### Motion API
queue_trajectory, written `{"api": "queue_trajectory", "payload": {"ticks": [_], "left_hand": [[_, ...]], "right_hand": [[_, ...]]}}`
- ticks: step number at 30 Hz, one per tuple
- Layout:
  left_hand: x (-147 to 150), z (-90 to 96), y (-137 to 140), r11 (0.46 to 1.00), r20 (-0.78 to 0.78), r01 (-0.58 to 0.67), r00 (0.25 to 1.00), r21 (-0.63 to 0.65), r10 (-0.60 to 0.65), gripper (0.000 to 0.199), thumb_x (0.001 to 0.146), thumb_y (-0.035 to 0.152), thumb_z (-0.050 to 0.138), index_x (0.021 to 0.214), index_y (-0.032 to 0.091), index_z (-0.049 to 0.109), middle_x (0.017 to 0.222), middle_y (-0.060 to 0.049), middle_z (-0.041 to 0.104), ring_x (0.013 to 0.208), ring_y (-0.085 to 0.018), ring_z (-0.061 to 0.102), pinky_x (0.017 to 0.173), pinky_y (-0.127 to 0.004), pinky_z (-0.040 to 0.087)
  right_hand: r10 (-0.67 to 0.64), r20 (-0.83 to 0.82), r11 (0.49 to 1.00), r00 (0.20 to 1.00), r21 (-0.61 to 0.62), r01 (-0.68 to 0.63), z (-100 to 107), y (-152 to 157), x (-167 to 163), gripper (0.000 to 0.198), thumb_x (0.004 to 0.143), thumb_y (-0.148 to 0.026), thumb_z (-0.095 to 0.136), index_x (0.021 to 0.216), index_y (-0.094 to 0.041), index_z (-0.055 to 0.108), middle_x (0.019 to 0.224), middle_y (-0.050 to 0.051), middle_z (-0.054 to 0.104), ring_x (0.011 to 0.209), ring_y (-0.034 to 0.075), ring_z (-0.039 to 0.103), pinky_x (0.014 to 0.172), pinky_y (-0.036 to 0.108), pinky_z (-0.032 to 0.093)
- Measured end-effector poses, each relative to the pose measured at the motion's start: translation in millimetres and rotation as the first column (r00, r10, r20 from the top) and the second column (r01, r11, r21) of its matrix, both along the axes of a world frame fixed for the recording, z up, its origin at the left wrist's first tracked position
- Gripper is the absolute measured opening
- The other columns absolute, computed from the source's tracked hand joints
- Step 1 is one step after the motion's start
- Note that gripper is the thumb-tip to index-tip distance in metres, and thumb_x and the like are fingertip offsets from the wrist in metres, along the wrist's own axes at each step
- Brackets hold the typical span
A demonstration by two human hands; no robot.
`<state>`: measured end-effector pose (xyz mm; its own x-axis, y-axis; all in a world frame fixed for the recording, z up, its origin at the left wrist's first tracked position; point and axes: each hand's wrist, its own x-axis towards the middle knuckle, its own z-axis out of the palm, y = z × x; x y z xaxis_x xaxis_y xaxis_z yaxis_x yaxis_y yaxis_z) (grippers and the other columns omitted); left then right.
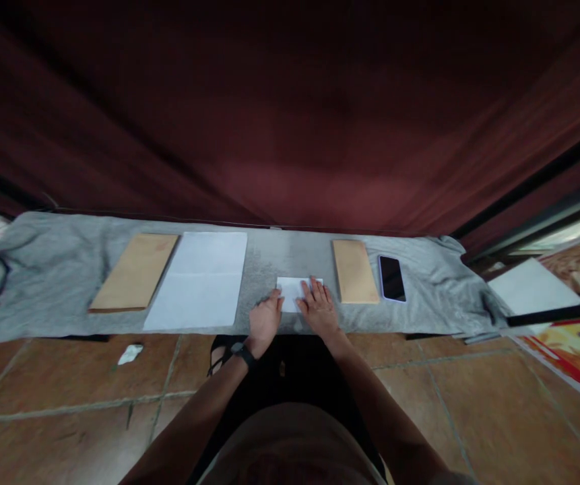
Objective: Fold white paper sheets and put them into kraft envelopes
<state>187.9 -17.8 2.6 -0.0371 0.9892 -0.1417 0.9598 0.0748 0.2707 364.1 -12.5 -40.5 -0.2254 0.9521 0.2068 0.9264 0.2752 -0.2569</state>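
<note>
A small folded white sheet of paper (290, 289) lies on the grey cloth in front of me. My left hand (265, 316) is at its left edge, with curled fingers and the thumb on the paper; it appears to grip that edge. Flat across the paper's right part rests my right hand (318, 308), its fingers spread and pressing down. To the left lies a stack of large white paper (199, 279) with a faint crease across it. A narrow brown envelope or packet (355, 271) is right of my right hand.
A grey cloth (290, 249) covers the long narrow bench. Larger brown envelopes (135, 273) lie at left, a phone (392, 278) at right. Behind hangs a dark red curtain (290, 135). A crumpled tissue (131, 353) is on the tiled floor (67, 384); a printed box (577, 350) stands at far right.
</note>
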Motion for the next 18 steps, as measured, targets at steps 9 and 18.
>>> {"api": "queue_trajectory", "payload": {"ticks": [9,18], "left_hand": [[3,0.5,-4,0.994,-0.055,0.107,0.993,0.000,-0.106,0.044,0.104,0.027,0.036,0.143,0.019,0.053,0.099,-0.015,0.077,0.086,-0.027,0.075,0.071,-0.033,0.055],[-112,30.5,36,0.937,-0.017,-0.165,0.984,0.309,0.179,0.039,0.102,0.038,0.041,0.127,0.016,0.061,0.115,-0.015,0.070,0.108,-0.029,0.066,0.094,-0.038,0.051]], "right_hand": [[-0.077,0.007,0.996,0.997,0.044,0.077,5,0,-6,0.054,0.105,-0.035,0.044,0.154,-0.011,0.043,0.162,0.020,0.037,0.150,0.033,0.035,0.121,0.056,0.026],[0.036,0.044,0.999,0.998,-0.005,-0.036,0,-6,-18,0.054,0.105,-0.038,0.046,0.155,-0.021,0.044,0.165,0.015,0.035,0.150,0.031,0.036,0.121,0.052,0.026]]}}
